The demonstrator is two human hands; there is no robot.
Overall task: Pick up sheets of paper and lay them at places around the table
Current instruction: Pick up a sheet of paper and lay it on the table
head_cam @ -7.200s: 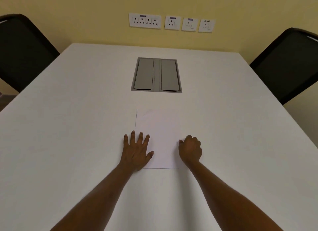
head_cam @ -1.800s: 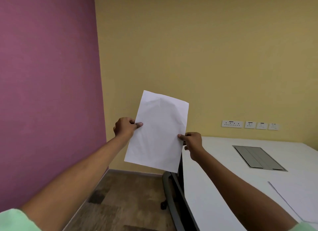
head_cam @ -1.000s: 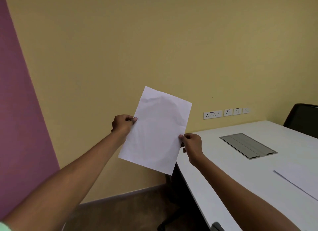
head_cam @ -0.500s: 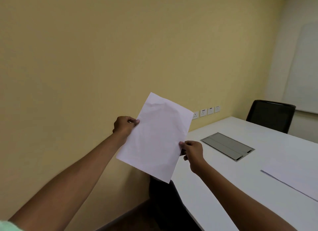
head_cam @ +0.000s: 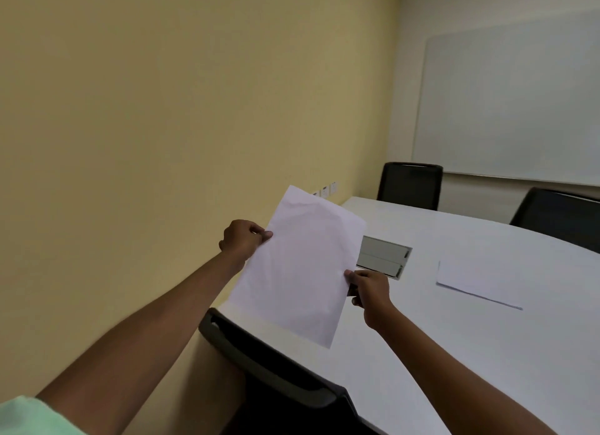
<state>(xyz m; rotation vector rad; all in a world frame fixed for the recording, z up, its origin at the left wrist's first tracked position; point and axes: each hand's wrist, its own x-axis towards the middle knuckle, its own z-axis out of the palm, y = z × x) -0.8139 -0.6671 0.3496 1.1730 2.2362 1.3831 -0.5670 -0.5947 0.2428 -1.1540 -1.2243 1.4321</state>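
I hold one white sheet of paper (head_cam: 302,266) up in the air in front of me, tilted and slightly creased near its top. My left hand (head_cam: 242,240) pinches its left edge and my right hand (head_cam: 370,288) pinches its right edge. The sheet hangs over the near left corner of the white table (head_cam: 487,337). A stack of white paper (head_cam: 487,280) lies flat on the table to the right, apart from both hands.
A black chair back (head_cam: 276,363) stands just below the held sheet at the table's edge. Two more black chairs (head_cam: 410,184) (head_cam: 558,219) stand at the far side. A grey cable hatch (head_cam: 384,261) is set into the tabletop. A whiteboard (head_cam: 513,94) hangs on the right wall.
The view has swung right along the yellow wall: the purple wall is gone and the whiteboard and far chairs appear. The sheet stays gripped in both hands, now over the table corner.
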